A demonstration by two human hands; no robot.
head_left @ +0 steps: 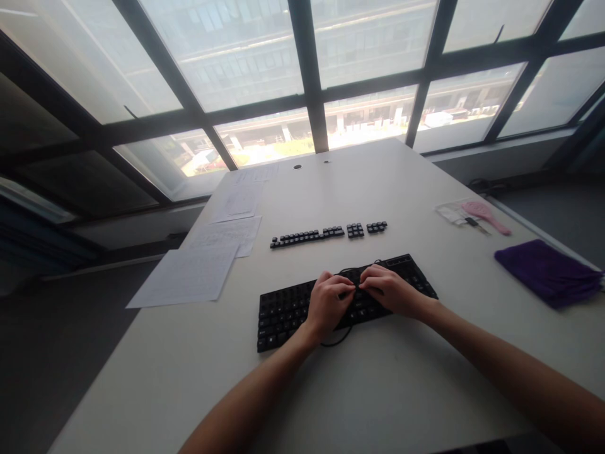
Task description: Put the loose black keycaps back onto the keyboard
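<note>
A black keyboard (282,313) lies at a slant on the white table, its upper left rows looking bare of keycaps. Both hands rest over its middle, close together. My left hand (329,301) is closed, thumb and fingertips pinched near the upper keys. My right hand (388,289) is also closed in a pinch, its fingertips almost meeting the left ones. Whatever is between the fingers is too small to make out. Beyond the keyboard, loose black keycaps (307,237) are lined up in rows, with smaller groups of keycaps (355,231) to their right.
Printed sheets of paper (184,277) lie along the table's left side. On the right are a purple cloth (543,272), a pink brush-like object (483,213), a small black-ended tool (472,222) and a clear plastic bag (450,213). A cable (338,342) loops from under the keyboard. Windows stand behind the table.
</note>
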